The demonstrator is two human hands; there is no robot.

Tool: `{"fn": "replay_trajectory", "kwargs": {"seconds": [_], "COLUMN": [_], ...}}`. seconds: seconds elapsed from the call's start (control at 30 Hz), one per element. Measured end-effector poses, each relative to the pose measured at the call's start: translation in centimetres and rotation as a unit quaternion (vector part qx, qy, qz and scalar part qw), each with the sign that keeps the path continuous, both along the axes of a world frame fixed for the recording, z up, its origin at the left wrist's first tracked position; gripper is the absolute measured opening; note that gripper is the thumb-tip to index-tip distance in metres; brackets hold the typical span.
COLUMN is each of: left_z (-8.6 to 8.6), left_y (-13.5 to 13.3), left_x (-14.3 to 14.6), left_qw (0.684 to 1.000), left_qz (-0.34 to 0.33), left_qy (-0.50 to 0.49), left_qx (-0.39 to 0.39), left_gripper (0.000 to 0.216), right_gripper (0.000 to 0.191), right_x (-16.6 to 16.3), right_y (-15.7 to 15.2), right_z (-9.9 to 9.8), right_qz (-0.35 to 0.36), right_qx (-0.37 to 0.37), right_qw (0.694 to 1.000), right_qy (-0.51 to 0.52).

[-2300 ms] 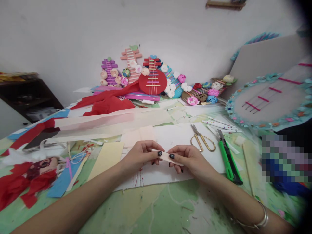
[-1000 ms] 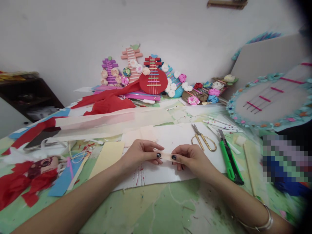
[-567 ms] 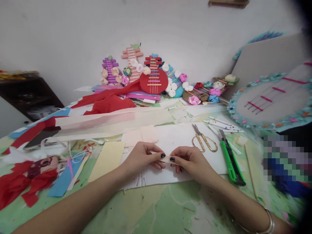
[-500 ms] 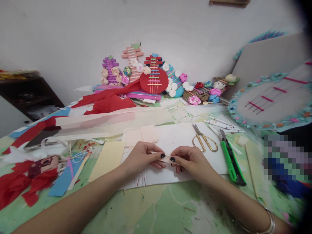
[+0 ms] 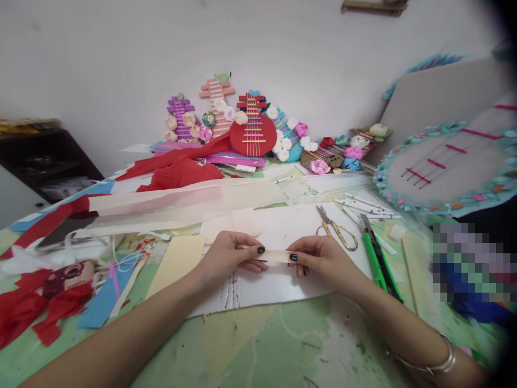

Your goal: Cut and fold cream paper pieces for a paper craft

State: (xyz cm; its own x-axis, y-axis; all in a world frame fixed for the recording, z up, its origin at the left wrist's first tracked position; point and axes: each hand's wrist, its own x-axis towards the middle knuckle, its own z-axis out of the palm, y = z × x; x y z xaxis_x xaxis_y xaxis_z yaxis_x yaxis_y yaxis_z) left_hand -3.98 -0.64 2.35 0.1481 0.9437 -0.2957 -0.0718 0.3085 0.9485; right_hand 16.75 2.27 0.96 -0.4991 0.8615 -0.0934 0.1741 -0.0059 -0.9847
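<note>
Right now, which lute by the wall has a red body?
The red lute, between the peach lute and the blue lute; no other body there is red.

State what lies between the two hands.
In the head view, a pale strip bridges the gap between the left hand and the right hand, pinched by both, with the white board beneath it.

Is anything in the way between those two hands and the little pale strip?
Nothing visible: the left hand and right hand both pinch the pale strip directly, over the white board. The scissors and green cutter lie off to the right.
</note>
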Motion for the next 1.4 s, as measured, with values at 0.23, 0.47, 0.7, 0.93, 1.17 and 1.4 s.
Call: {"fn": "replay_trajectory", "kwargs": {"seconds": [0.23, 0.47, 0.7, 0.93, 1.17, 1.4], "left_z": [-0.2, -0.5, -0.7, -0.7, -0.7, -0.3], "left_y": [0.1, 0.2, 0.4, -0.1, -0.1, 0.0], "left_x": [-0.1, -0.2, -0.6, 0.2, 0.2, 0.0], "left_qw": [1.000, 1.000, 1.000, 0.999, 0.999, 0.999], "left_qz": [0.007, 0.007, 0.008, -0.026, -0.036, -0.023], "left_qy": [-0.013, -0.020, -0.028, -0.034, -0.033, -0.037], "left_qx": [-0.001, 0.000, 0.003, 0.002, -0.012, -0.021], "left_gripper": [0.006, 0.007, 0.011, 0.016, 0.019, 0.011], "right_gripper": [0.029, 0.030, 0.030, 0.034, 0.024, 0.025], "right_x": [0.3, 0.4, 1.0, -0.3, -0.7, 0.2], "right_y": [0.1, 0.2, 0.5, -0.6, -1.0, -0.3], "right_z": [0.4, 0.1, 0.5, 0.5, 0.2, 0.5], "right_qz": [-0.013, -0.015, -0.061, -0.035, -0.022, -0.022], "right_qx": [-0.060, -0.099, -0.089, -0.028, 0.006, -0.046], "right_qw": [0.997, 0.991, 0.987, 0.997, 1.000, 0.999], "right_qy": [0.051, 0.086, 0.117, 0.060, -0.017, 0.013]}}
